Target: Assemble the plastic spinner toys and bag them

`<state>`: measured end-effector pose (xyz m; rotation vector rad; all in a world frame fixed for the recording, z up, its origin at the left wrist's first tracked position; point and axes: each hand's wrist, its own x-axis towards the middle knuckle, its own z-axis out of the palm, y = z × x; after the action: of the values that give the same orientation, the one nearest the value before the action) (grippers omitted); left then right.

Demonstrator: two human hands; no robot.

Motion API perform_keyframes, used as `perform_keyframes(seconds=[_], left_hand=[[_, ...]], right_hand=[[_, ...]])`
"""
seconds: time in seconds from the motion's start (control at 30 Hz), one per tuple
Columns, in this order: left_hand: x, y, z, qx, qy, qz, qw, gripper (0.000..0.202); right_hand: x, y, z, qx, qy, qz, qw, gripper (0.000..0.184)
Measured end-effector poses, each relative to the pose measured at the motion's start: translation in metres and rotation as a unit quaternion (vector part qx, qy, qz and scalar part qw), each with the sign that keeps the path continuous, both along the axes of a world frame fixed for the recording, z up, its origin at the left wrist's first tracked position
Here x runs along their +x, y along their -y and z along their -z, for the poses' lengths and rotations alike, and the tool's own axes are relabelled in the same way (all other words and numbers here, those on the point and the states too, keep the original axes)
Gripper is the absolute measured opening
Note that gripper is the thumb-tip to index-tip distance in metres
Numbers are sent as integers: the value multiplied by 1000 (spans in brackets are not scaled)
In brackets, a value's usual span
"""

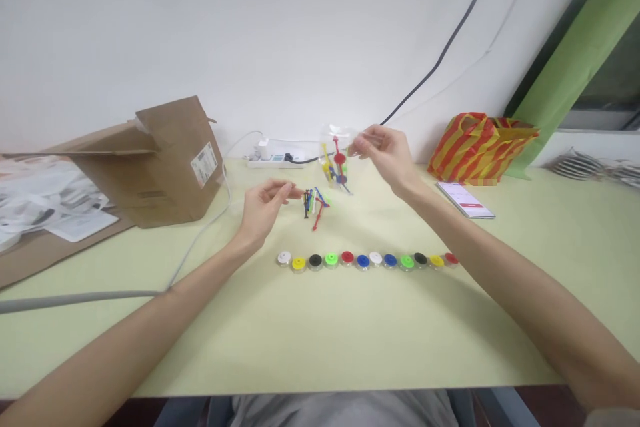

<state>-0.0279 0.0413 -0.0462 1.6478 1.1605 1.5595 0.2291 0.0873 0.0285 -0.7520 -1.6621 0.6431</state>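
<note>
A clear plastic bag (330,135) hangs above the table from my right hand (383,150), whose fingers pinch its upper right edge. Inside the bag show small red, yellow, blue and green plastic pieces (340,159). My left hand (265,207) is lower and to the left, its fingers stretched toward a small pile of coloured stick-like pieces (314,201); whether the fingertips touch the pile is unclear. One red piece (318,215) sticks out of the pile toward me. Nearer to me, several coloured round caps on clear bases (347,257) stand in a row, the right end close to my right forearm.
At left an open cardboard box (175,173) stands beside white plastic packaging (40,203). A grey cable (85,298) crosses the table. By the wall lie a power strip (275,161) and, further right, a phone (466,200) before a red-yellow striped bag (480,147).
</note>
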Motion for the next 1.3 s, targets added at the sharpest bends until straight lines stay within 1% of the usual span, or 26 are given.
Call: perform_keyframes(seconds=[0.07,0.13,0.2,0.27,0.37,0.47,0.57,0.73,0.8,0.87,0.93,1.0,1.07,1.13,1.2,1.27,1.3], left_hand=[[-1,-2,2,-6,-11,1,1000,36],[-2,-4,4,-5,-22,-1,1000,35],[-3,-5,5,-3,-31,-1,1000,33],[-3,-6,6,-2,-40,1,999,31],[-4,-7,6,-1,-53,1,999,31],[-5,-8,6,-2,-57,-1,998,30],[-6,-10,7,4,-64,-3,998,29],[-6,-11,8,1,-64,-10,998,28],[-5,-11,7,-8,-55,-14,998,29],[-6,-12,7,-16,-45,-21,999,31],[-7,-13,6,-23,-39,-28,999,31],[-8,-13,7,-24,-46,-33,998,28],[-8,-12,9,-14,-71,-28,997,24],[-7,-10,10,11,-122,-14,992,20],[-6,-7,9,30,-167,9,985,19],[-6,-4,3,19,-192,52,980,20],[-7,-2,-3,-2,-201,84,976,21]], right_hand=[[12,-10,-3,-27,-40,19,999,30],[24,-23,0,-48,-81,36,995,29],[35,-38,8,-68,-113,54,990,25],[45,-51,20,-99,-120,71,985,21],[62,-68,39,-163,-99,92,977,21],[80,-81,52,-212,-77,129,966,24],[98,-92,60,-234,-61,162,957,29],[117,-100,76,-249,13,175,953,30],[121,-101,82,-238,54,195,950,35],[124,-102,85,-211,90,227,946,43],[125,-103,83,-179,118,252,944,47],[123,-104,78,-140,164,255,943,46],[117,-103,72,-93,228,241,939,44],[109,-99,66,-50,287,219,931,42],[99,-92,61,-23,329,194,924,40],[88,-85,58,-2,369,166,915,40],[83,-82,58,7,386,151,910,41]])
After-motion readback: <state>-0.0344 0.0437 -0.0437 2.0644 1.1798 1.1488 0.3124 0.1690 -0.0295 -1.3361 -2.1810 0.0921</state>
